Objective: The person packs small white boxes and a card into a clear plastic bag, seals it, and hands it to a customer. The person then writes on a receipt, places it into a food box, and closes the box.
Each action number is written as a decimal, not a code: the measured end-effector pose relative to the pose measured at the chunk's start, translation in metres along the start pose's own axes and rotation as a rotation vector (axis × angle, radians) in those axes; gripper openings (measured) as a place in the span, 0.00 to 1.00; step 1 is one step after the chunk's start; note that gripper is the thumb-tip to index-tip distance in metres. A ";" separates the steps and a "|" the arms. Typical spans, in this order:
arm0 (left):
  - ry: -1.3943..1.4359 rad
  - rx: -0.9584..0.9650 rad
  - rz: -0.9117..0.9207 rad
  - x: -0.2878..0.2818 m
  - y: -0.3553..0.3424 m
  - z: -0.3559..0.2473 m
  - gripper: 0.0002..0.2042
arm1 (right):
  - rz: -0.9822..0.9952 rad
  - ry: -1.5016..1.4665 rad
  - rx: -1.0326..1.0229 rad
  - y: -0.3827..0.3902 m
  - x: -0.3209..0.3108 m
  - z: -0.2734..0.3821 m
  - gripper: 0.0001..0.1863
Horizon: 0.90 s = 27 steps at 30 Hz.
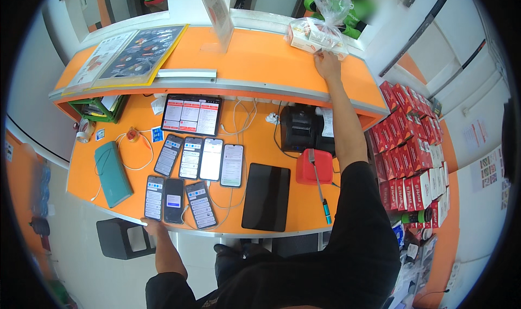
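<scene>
My right hand (327,66) reaches onto the upper orange shelf (260,48), fingers curled against the near side of the white boxes in a clear plastic bag (317,29). My left hand (153,227) is at the front edge of the orange desk (87,179), just below a phone (154,198), its fingers mostly hidden. Several phones lie on the desk below an upright-screened tablet (191,115). A dark tablet (266,196), a red square box (314,167) and a long fork with a teal handle (325,211) lie nearer my right arm.
A person in green (350,24) stands beyond the counter window. A black printer (298,130), green crate (103,109), teal power bank (113,173) and cables crowd the desk. Red-and-white boxes (407,146) are stacked at right. A black stool (116,238) stands below left; laminated menus (125,56) lie on the shelf.
</scene>
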State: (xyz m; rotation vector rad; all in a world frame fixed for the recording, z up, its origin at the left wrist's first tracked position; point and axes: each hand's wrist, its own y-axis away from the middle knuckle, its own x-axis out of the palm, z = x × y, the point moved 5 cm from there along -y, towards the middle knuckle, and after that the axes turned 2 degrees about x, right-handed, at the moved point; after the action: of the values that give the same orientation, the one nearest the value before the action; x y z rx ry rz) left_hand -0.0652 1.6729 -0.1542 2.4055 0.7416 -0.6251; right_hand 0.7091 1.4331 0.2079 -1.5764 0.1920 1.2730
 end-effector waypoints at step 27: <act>0.197 0.546 0.528 0.048 -0.018 -0.038 0.26 | 0.237 -0.576 0.611 0.593 -0.171 0.097 0.10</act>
State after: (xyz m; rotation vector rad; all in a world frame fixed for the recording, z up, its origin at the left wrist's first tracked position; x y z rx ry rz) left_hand -0.0304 1.7266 -0.1592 3.0228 -0.0341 -0.4042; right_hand 0.1831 1.1730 -0.0057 -0.6506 0.3646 1.6074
